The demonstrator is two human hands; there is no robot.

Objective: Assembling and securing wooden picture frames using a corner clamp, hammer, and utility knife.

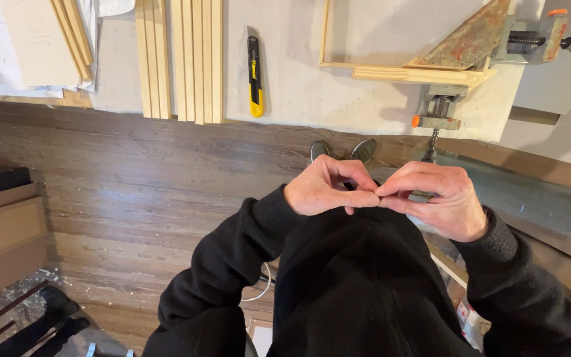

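My left hand (325,188) and my right hand (441,198) are held together in front of my chest, above the black sweater. Thumbs and forefingers of both hands pinch against each other at the middle, the other fingers curled. Nothing shows between the fingertips; anything tiny there is hidden. Both hands hover over the dark wooden floor, short of the workbench edge (338,129). The corner clamp (441,109) with orange knobs lies nearest, just beyond my right hand.
On the pale workbench lie a yellow and black utility knife (254,76), a row of light wooden strips (180,59) and a thin wooden frame (391,69) held in the rusty corner clamp. My shoe tips (342,151) show below. Brown boards (4,231) stand at left.
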